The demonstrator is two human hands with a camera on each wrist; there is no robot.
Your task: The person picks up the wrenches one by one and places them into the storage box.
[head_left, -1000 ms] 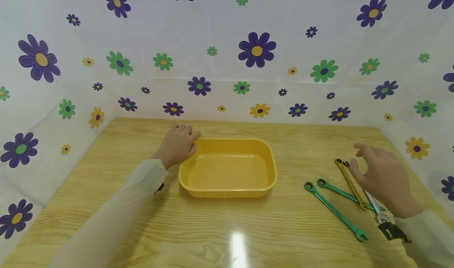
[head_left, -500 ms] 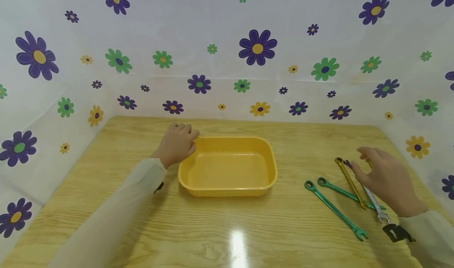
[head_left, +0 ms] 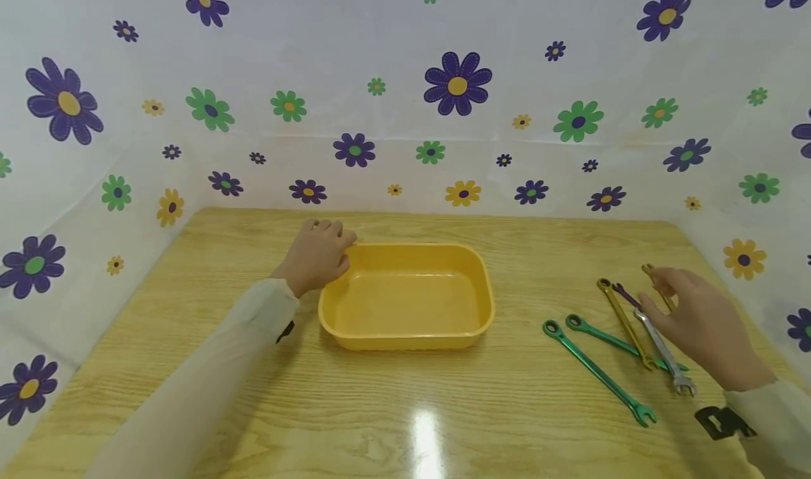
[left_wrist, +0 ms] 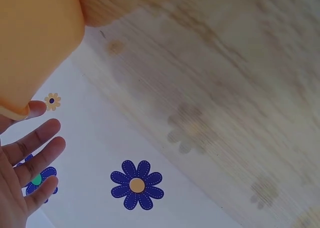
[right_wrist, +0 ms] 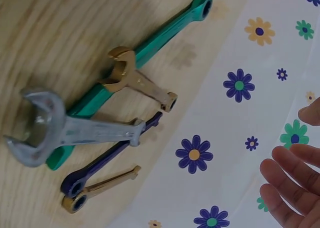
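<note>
A: How is each hand being used?

B: The far left corner of the yellow tray (head_left: 405, 344) is being pinched by the left hand (head_left: 315, 257), the thumb lying inside the wall and the other fingers spreading loosely outside. Nothing is being held by the right hand (head_left: 706, 317); its fingers are hanging loosely parted over the wrenches at the right.

A: What is being risked there?

B: A tangle. The green wrench (right_wrist: 165, 35) of the pile is being crossed by the left gold wrench (head_left: 624, 320) and the silver wrench (right_wrist: 95, 131), whose far end is apparently being laid over the purple wrench (right_wrist: 107, 158). If a lower one were being pulled, its neighbours could be dragged along. The right gold wrench (right_wrist: 110, 182) is lying close against the purple one's near end, so both could be caught together.

A: And elsewhere?

B: The silver one could be knocked by the black strap (head_left: 724, 422) hanging near it. The tray is being steadied at one corner only, so a swivel could be caused by a bump. The separate green wrench (head_left: 598, 372) is lying free, nearer and further left.

A: Is any lettering being shown?

B: No brand or label is being made out; any stamping on the shafts is being lost to blur.
</note>
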